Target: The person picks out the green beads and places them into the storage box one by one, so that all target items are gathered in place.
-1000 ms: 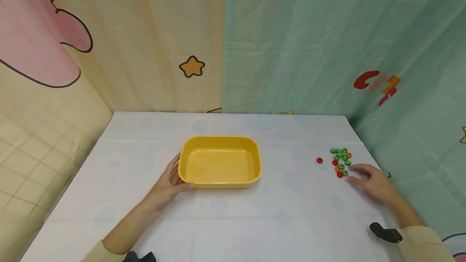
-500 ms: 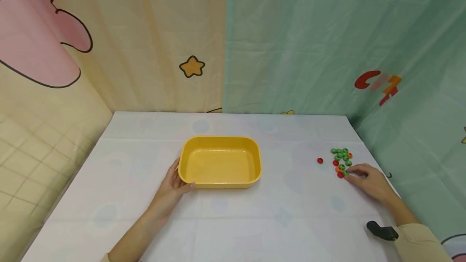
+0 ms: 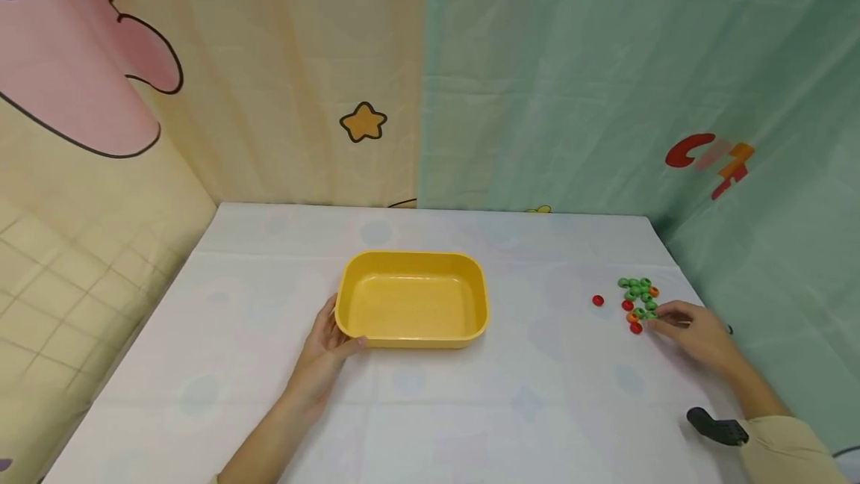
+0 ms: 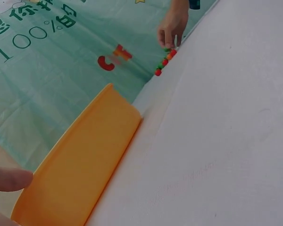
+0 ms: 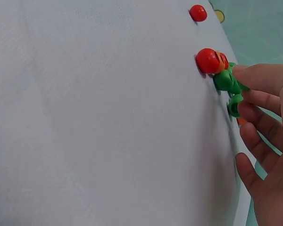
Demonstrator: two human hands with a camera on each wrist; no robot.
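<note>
My left hand (image 3: 319, 364) holds the left end of a shallow yellow plastic tray (image 3: 411, 343), thumb at the near corner and fingers behind the side wall. Nothing lies inside the tray. At the right, my right hand (image 3: 700, 336) reaches to the near edge of a group of small round beads with holes. Its thumb and forefinger pinch a green bead (image 5: 244, 86), mostly covered by the thumb in the right wrist view. Beside it lie more green beads (image 3: 634, 291), a few orange ones and red beads (image 5: 208, 60). One red bead (image 3: 598, 300) sits apart to the left.
A white cloth with pale spots covers the table (image 3: 524, 424). Printed curtains, cream (image 3: 289, 95) and green (image 3: 537, 95), hang behind it and at both sides. A black strap piece (image 3: 717, 428) juts from the right sleeve (image 3: 786, 447).
My right fingers have closed in on the near green bead and shifted it slightly away from the red one. The left hand stays on the tray. The head view has turned slightly left.
</note>
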